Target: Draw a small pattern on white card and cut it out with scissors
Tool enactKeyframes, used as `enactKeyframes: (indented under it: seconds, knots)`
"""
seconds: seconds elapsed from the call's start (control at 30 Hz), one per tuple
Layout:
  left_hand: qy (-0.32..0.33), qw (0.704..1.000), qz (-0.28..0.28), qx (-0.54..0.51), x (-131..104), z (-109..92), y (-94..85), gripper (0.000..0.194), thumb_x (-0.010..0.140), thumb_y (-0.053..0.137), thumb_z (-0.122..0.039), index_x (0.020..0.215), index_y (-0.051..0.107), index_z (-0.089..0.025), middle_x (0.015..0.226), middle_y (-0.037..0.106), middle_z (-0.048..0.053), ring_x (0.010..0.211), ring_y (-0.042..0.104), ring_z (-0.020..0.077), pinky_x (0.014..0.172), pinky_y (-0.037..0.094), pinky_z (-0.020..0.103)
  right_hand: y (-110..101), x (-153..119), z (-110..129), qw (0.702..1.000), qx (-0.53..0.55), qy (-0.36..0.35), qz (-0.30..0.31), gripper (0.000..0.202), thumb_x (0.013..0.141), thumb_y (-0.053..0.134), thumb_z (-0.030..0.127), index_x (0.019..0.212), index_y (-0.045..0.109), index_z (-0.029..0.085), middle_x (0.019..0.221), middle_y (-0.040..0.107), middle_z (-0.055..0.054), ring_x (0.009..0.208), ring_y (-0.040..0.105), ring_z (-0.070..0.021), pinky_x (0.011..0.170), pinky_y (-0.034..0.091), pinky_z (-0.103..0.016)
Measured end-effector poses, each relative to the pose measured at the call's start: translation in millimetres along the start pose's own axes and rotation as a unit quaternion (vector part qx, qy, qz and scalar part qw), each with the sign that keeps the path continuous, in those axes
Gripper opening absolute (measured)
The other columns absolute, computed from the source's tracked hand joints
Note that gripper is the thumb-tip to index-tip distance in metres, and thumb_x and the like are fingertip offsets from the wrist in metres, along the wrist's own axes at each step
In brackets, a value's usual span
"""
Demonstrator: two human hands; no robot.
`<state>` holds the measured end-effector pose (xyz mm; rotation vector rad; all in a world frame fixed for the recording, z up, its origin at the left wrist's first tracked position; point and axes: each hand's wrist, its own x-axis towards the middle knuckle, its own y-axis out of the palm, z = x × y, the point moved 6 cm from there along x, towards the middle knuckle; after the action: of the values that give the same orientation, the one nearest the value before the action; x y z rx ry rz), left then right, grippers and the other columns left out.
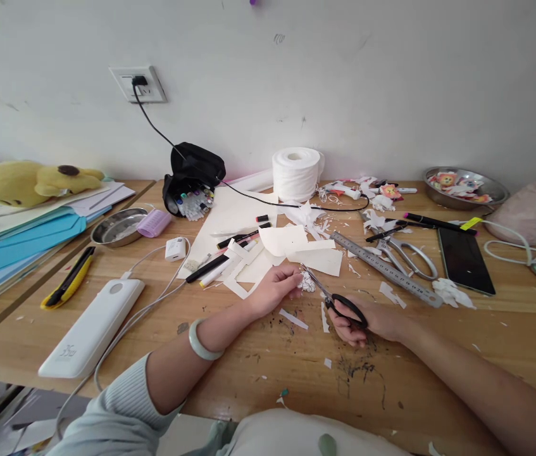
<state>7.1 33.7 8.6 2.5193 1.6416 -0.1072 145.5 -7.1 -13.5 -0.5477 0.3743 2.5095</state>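
Observation:
Pinched in the fingers of my left hand (pixel 277 288) is a small white paper cutout (pixel 307 281) with black drawn lines. My right hand (pixel 357 322) grips a pair of scissors (pixel 343 308) by its black handles. The scissor blades point up and left and reach the cutout's edge; whether they touch it I cannot tell. Larger cream paper pieces (pixel 315 256) lie just beyond my hands. Thin paper strips (pixel 293 318) are scattered on the wooden table (pixel 249 367) around them.
A steel ruler (pixel 386 269), large metal scissors (pixel 412 256) and a phone (pixel 466 259) lie to the right. Behind stand a toilet roll (pixel 297 176) and an open marker case (pixel 194 180). Leftward are a power bank (pixel 92 329) with cables, a yellow-black cutter (pixel 68 278) and a metal bowl (pixel 119 228).

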Motion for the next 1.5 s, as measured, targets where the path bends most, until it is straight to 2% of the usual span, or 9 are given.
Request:
enactKeyframes:
  seconds: [0.23, 0.47, 0.8, 1.1, 1.23, 1.3, 1.4, 1.5]
  knots:
    - [-0.010, 0.999, -0.025, -0.031, 0, 3, -3.8, 0.033, 0.071, 0.059, -0.044, 0.058, 0.045, -0.017, 0.053, 0.046, -0.004, 0.051, 0.042, 0.0089, 0.052, 0.031, 0.023, 2, -1, 3, 1.000, -0.006, 0.006, 0.005, 0.056, 0.071, 0.043, 0.075, 0.060, 0.033, 0.021, 0.039, 0.031, 0.010, 0.036, 0.028, -0.0060, 0.040, 0.031, -0.021]
    - [0.005, 1.000, -0.001, 0.000, 0, 1, -2.1, 0.035, 0.071, 0.058, -0.046, 0.057, 0.048, -0.016, 0.053, 0.047, -0.003, 0.051, 0.042, 0.0092, 0.053, 0.032, 0.023, 1, -1, 2, 1.000, -0.003, -0.005, 0.002, 0.052, 0.076, 0.042, 0.070, 0.062, 0.034, 0.021, 0.040, 0.030, 0.010, 0.036, 0.026, -0.0056, 0.040, 0.031, -0.021]
    - [-0.009, 1.000, -0.007, -0.005, 0, 2, -3.4, 0.035, 0.069, 0.060, -0.047, 0.055, 0.047, -0.017, 0.052, 0.048, -0.003, 0.050, 0.043, 0.0093, 0.052, 0.031, 0.024, 0, 1, 2, 1.000, -0.005, -0.004, 0.010, 0.054, 0.072, 0.046, 0.072, 0.061, 0.033, 0.021, 0.040, 0.029, 0.011, 0.035, 0.026, -0.0050, 0.039, 0.032, -0.020]
    - [-0.002, 0.998, -0.047, -0.044, 1, 2, -6.6, 0.031, 0.068, 0.062, -0.041, 0.059, 0.046, -0.017, 0.052, 0.044, -0.005, 0.049, 0.040, 0.0077, 0.051, 0.030, 0.022, -2, 0, -1, 1.000, -0.010, 0.000, 0.011, 0.054, 0.072, 0.045, 0.072, 0.061, 0.034, 0.020, 0.039, 0.032, 0.010, 0.036, 0.029, -0.0053, 0.038, 0.032, -0.020]
    - [0.000, 0.997, -0.059, -0.044, 3, 4, -9.1, 0.032, 0.070, 0.061, -0.044, 0.061, 0.047, -0.017, 0.053, 0.044, -0.005, 0.049, 0.040, 0.0077, 0.049, 0.029, 0.021, -3, 1, -1, 1.000, -0.005, -0.006, 0.003, 0.054, 0.074, 0.044, 0.072, 0.061, 0.034, 0.020, 0.039, 0.031, 0.010, 0.036, 0.029, -0.0050, 0.038, 0.032, -0.020]
    - [-0.005, 0.998, -0.048, -0.041, 4, 6, -8.6, 0.035, 0.071, 0.060, -0.049, 0.061, 0.049, -0.016, 0.054, 0.047, -0.004, 0.050, 0.042, 0.0083, 0.050, 0.031, 0.022, -3, 2, -2, 1.000, -0.003, -0.012, 0.003, 0.054, 0.074, 0.043, 0.072, 0.061, 0.034, 0.020, 0.040, 0.031, 0.010, 0.036, 0.029, -0.0049, 0.038, 0.032, -0.019]
    - [-0.026, 1.000, 0.012, -0.004, 4, 10, -1.9, 0.042, 0.072, 0.057, -0.055, 0.060, 0.054, -0.015, 0.055, 0.052, -0.001, 0.051, 0.046, 0.0094, 0.051, 0.034, 0.023, -4, 3, -3, 1.000, -0.002, -0.018, 0.001, 0.054, 0.074, 0.044, 0.072, 0.062, 0.034, 0.020, 0.040, 0.031, 0.010, 0.036, 0.030, -0.0054, 0.038, 0.032, -0.019]
    - [-0.040, 0.998, 0.045, 0.011, 4, 12, 2.7, 0.041, 0.070, 0.061, -0.054, 0.059, 0.057, -0.014, 0.055, 0.054, 0.000, 0.052, 0.048, 0.0099, 0.052, 0.035, 0.023, -4, 4, -3, 1.000, 0.001, -0.021, 0.001, 0.052, 0.074, 0.047, 0.069, 0.061, 0.034, 0.020, 0.039, 0.030, 0.010, 0.036, 0.031, -0.0057, 0.038, 0.032, -0.019]
